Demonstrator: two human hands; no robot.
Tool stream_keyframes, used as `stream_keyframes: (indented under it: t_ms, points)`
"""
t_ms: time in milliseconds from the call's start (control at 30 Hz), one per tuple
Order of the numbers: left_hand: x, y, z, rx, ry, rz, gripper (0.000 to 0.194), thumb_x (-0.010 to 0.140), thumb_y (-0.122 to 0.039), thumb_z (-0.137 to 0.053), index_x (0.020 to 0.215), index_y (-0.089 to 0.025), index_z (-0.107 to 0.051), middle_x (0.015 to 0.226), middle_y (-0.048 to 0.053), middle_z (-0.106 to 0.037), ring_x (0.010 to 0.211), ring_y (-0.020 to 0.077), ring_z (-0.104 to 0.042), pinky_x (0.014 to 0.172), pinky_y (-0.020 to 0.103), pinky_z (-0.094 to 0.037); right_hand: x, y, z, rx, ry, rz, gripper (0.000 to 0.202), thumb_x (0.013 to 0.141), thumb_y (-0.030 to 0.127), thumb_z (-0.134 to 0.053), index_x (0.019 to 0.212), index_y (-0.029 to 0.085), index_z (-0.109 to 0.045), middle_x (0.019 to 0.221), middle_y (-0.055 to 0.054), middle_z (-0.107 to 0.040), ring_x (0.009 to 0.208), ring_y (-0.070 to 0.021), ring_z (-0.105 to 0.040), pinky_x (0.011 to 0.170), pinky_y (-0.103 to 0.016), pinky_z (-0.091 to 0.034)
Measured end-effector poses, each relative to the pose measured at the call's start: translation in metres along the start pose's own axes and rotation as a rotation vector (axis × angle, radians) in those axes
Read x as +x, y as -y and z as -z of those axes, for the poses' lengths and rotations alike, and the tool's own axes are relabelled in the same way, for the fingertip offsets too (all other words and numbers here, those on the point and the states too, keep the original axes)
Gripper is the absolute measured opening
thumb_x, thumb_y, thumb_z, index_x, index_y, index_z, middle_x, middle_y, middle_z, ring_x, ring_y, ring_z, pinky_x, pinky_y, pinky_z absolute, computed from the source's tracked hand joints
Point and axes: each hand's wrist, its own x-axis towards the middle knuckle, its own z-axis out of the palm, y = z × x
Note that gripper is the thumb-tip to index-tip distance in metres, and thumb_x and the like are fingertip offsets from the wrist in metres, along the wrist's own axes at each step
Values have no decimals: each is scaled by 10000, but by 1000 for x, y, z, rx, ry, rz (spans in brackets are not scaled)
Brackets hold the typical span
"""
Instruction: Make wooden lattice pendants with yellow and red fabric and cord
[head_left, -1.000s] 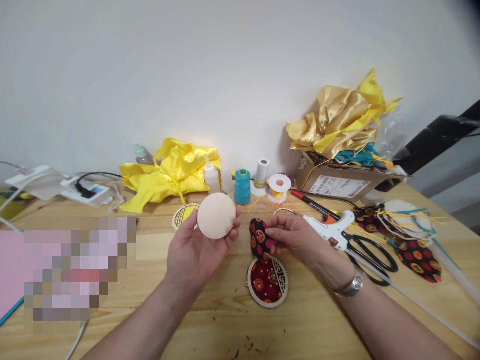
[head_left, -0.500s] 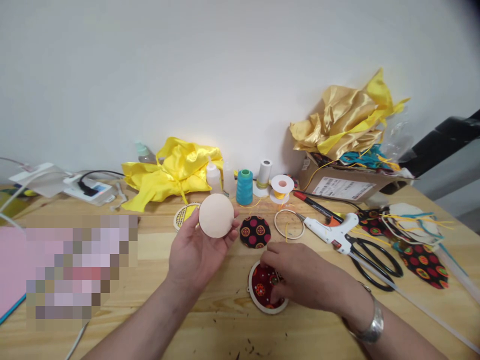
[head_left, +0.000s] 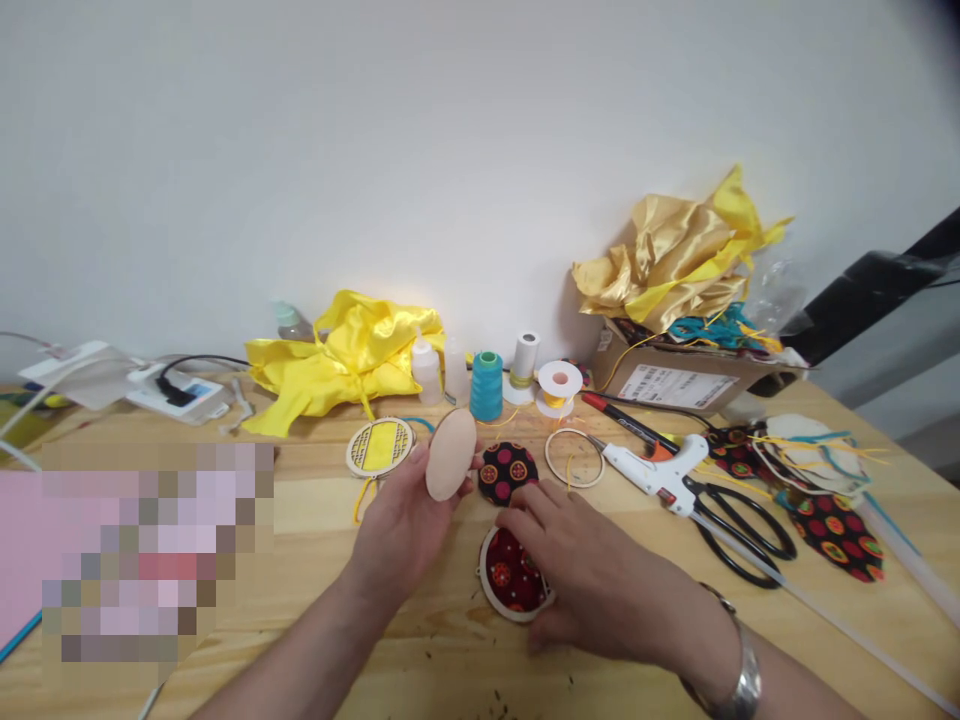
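Observation:
Between the thumb and fingers of my left hand (head_left: 405, 525) is a thin, plain wooden disc (head_left: 451, 455), held tilted above the table. My right hand (head_left: 581, 565) is closed around the right side of a round wooden-framed ornament (head_left: 514, 575) with dark red patterned fabric. The ornament lies on the table, its right part hidden under that hand. Just behind it is a black patterned fabric circle (head_left: 508, 470). Left of the disc lies a wooden-framed ornament with yellow fabric (head_left: 379, 447). A thin wooden ring (head_left: 574, 458) rests beyond my right hand.
To the right are a white glue gun (head_left: 667, 470), black-handled scissors (head_left: 742, 530) and fabric scraps (head_left: 840, 530). Thread spools (head_left: 487, 388), small bottles (head_left: 426, 372) and yellow satin cloth (head_left: 352, 350) line the wall. A cardboard box (head_left: 675, 385) with fabric stands back right; a power strip (head_left: 180, 390) lies left.
My left hand has turned the wooden disc from facing me to a slant. My right hand and the dark red ornament have shifted slightly left. The view has moved a little.

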Motion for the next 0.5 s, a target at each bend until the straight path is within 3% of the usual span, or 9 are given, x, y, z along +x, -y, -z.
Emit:
stream_keyframes:
  t_ms: [200,367,500]
  points:
    - [1,-2,-2,19,23,0,268,799,-354,-561,952,-159,-664,1002,112,-681,891,228,-612,672,299,-497,0,-1,6,-2,22,-13,757,522,444,-826,1158,178,-514,1180,-117,-489,1093,-308,-418,905,-453,-412]
    - [1,-1,-3,57,22,-30,260,781,-342,-575,941,-158,-664,950,92,-687,866,206,-608,667,280,-483,2,4,3,-10,38,32,741,568,415,-809,1217,241,-498,1161,-87,-502,1068,-285,-431,887,-431,-422]
    - [0,1,-1,129,45,-57,305,801,-410,-553,963,-173,-657,958,77,-683,899,208,-600,688,285,-474,-1,10,2,-9,54,26,612,644,385,-763,1199,275,-531,1131,-73,-514,1053,-270,-440,876,-417,-423]
